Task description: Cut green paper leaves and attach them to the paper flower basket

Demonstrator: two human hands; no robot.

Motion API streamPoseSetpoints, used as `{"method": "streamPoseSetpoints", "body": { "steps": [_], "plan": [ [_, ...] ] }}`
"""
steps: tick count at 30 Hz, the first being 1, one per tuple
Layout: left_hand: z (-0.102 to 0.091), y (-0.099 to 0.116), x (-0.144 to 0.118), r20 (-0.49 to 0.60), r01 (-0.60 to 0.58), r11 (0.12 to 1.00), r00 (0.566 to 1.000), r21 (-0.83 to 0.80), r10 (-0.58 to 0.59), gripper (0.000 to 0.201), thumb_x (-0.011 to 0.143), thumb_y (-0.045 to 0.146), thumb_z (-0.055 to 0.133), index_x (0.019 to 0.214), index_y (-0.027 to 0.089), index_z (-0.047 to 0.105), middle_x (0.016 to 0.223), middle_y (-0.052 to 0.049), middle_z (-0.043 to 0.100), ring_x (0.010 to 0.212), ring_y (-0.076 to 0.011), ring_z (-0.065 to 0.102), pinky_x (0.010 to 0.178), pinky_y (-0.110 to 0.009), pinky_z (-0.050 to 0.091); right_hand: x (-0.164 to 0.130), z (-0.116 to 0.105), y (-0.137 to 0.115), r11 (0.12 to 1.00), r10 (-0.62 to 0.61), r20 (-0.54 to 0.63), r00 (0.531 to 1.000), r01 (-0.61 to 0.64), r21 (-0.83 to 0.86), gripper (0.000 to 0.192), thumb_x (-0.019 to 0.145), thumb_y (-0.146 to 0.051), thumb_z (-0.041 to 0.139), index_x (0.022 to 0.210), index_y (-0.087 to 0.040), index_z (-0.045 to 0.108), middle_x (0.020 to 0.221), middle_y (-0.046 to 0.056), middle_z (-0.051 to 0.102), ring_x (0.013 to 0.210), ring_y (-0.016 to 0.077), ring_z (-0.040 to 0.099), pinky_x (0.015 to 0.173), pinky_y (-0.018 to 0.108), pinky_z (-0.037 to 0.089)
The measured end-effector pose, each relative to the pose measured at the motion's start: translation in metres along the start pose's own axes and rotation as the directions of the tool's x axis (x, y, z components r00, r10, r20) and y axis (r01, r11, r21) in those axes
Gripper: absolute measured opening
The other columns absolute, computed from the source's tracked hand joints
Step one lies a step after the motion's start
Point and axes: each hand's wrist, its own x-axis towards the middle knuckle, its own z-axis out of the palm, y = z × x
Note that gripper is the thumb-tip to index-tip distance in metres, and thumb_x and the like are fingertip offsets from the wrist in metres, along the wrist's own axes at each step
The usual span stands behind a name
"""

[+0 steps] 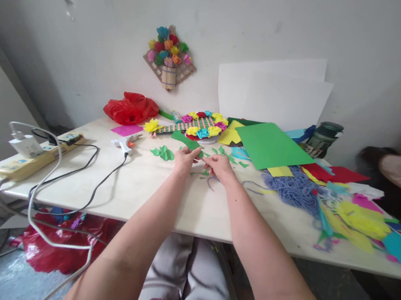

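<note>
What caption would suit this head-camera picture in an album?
Two hands, left hand and right hand, pinch green paper beside a paper-flower craft.

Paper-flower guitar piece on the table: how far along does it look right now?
Done: the flower piece already carries a ring of coloured paper flowers, and cut green leaves lie beside it. In hand: the left hand and right hand both pinch a green paper bit between them. Left, probably: loose leaves are unattached, the glue gun lies idle, and the green sheet is mostly uncut.
</note>
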Motion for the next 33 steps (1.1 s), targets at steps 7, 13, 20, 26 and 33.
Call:
{"method": "streamPoseSetpoints", "body": {
  "steps": [7,13,20,26,33],
  "plan": [
    [0.0,0.0,-0.001,-0.003,0.062,0.995,0.998,-0.076,-0.062,0.047,0.052,0.038,0.08,0.053,0.018,0.037,0.043,0.003,0.05,0.044,-0.0105,0.054,0.046,-0.022,0.043,0.0,-0.001,-0.001,0.99,0.077,0.007,0.997,-0.077,0.119,0.02,0.064,-0.025,0.073,0.058,-0.017,0.056,0.044,-0.002,0.056,0.032,0.0053,0.04,0.028,0.017,0.029],
    [0.001,0.006,-0.006,0.062,0.151,0.961,0.988,-0.231,-0.14,0.047,0.052,0.03,0.082,0.056,0.017,0.037,0.048,0.005,0.049,0.045,-0.0072,0.054,0.051,-0.021,0.044,0.001,-0.002,-0.001,0.962,0.124,0.036,0.992,-0.129,0.242,0.026,0.059,-0.022,0.078,0.062,-0.017,0.053,0.045,-0.002,0.054,0.033,0.0048,0.041,0.028,0.016,0.031],
    [0.0,0.008,-0.005,0.121,0.183,0.939,0.981,-0.291,-0.154,0.042,0.052,0.028,0.082,0.059,0.016,0.043,0.054,0.003,0.056,0.044,-0.0051,0.052,0.049,-0.019,0.043,-0.001,-0.002,-0.004,0.957,0.148,0.038,0.988,-0.152,0.247,0.026,0.064,-0.023,0.075,0.061,-0.018,0.049,0.044,-0.003,0.053,0.033,0.0043,0.039,0.029,0.016,0.032],
    [-0.002,0.007,-0.004,0.196,0.206,0.924,0.969,-0.323,-0.148,0.038,0.052,0.03,0.083,0.062,0.014,0.049,0.057,0.002,0.058,0.046,-0.0041,0.051,0.047,-0.017,0.041,-0.008,-0.006,-0.01,0.923,0.195,0.203,0.96,-0.25,0.293,0.032,0.064,-0.036,0.076,0.062,-0.017,0.05,0.048,-0.005,0.05,0.036,0.002,0.035,0.031,0.014,0.025],
    [-0.002,0.005,-0.004,0.267,0.239,0.94,0.948,-0.245,-0.172,0.041,0.052,0.031,0.083,0.058,0.015,0.046,0.05,0.003,0.053,0.046,-0.0061,0.052,0.051,-0.02,0.042,-0.006,-0.008,-0.011,0.886,0.201,0.198,0.959,-0.264,0.38,0.027,0.065,-0.025,0.074,0.063,-0.017,0.048,0.049,-0.004,0.049,0.036,0.002,0.032,0.034,0.015,0.02]
  ]
}}
